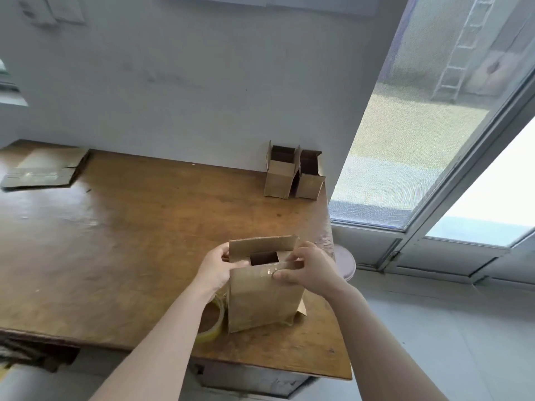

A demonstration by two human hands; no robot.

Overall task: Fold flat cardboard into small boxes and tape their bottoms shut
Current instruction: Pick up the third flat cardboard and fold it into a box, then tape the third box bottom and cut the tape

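Holding a part-folded cardboard box (265,299) upright at 5 o'clock on the table (130,241), we grip its left flap in our left hand (215,270) and pinch its taped edge with our right hand (311,272). Tape roll (214,325) at its 8 o'clock, half hidden by our left forearm (162,342); two open boxes (279,178) at 12 o'clock; flat cardboard (43,169) at 10 o'clock.

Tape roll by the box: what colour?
Pale yellow tape roll, best in the head view.

Workroom: worn wooden table (139,256), flat cardboard (43,169)
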